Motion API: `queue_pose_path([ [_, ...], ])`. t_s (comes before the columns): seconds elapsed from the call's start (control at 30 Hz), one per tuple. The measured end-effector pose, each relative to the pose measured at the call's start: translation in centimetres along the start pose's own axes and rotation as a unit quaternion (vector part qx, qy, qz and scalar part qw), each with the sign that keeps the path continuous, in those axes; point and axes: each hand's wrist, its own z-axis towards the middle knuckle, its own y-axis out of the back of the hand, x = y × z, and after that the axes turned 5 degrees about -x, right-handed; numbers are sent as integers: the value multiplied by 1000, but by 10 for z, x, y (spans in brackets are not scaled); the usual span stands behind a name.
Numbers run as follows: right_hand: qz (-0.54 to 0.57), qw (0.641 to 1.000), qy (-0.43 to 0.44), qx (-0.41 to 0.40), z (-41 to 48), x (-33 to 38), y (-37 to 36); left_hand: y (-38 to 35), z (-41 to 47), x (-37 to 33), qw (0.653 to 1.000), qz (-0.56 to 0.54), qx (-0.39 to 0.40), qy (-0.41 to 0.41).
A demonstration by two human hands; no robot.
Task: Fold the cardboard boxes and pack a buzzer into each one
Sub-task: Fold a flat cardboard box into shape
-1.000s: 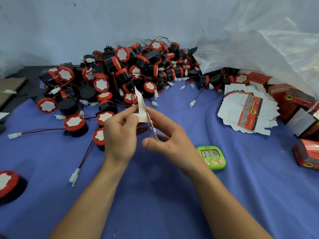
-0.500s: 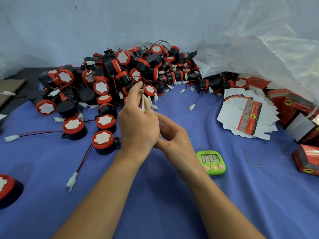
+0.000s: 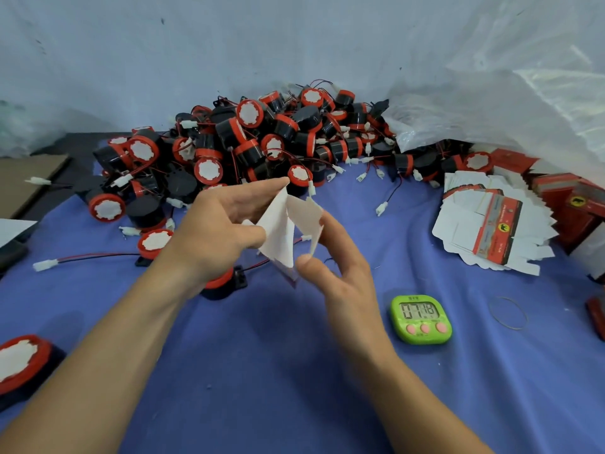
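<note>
A small cardboard box blank [image 3: 284,231], white side toward me, is held above the blue cloth between both hands and spreads open into two panels. My left hand [image 3: 222,227] pinches its left panel with fingers and thumb. My right hand [image 3: 340,267] holds the right panel between thumb and fingers. Behind them lies a big heap of black and red buzzers [image 3: 262,139] with red-black wires and white plugs. A fanned stack of flat box blanks [image 3: 491,224] lies at the right.
A green timer [image 3: 420,317] sits on the blue cloth [image 3: 294,371] right of my right wrist, a rubber band [image 3: 507,312] beyond it. Red folded boxes [image 3: 576,201] and a clear plastic bag [image 3: 507,103] fill the right. A lone buzzer [image 3: 23,362] lies front left.
The blank was flat and edge-on between my hands; now it has opened into two spread panels. My left hand moved from covering the right hand to the left side of the blank.
</note>
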Motion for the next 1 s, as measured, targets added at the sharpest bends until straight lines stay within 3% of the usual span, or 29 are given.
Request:
queue_pose_path([
  [0.1,-2,997,6,-78,8,0,9,-5,-2,-1,1000,11,15,-18],
  [0.23,-27,993,12,-115,19,1,18,-14,-6,-5,993,107,41,-22],
  [0.33,-48,988,42,-142,26,4,27,-18,-11,-11,990,79,109,-29],
  [0.4,-52,984,52,-160,31,7,36,-20,-11,-14,993,35,107,-40],
  [0.5,-56,987,51,-144,37,11,44,-24,-8,-8,997,21,72,-22],
  [0.63,-63,991,5,-117,40,7,40,-27,-6,7,992,68,104,28],
  [0.73,-83,983,-76,-145,39,1,37,-29,-7,14,994,75,48,55],
  [0.8,-80,983,-101,-134,36,-2,35,-32,-10,17,988,145,15,51],
  [0.93,-62,984,-82,-147,29,0,33,-51,-25,15,947,303,-107,-23],
  [1.0,-66,990,-51,-114,25,3,32,-61,-34,12,924,351,-140,-51],
])
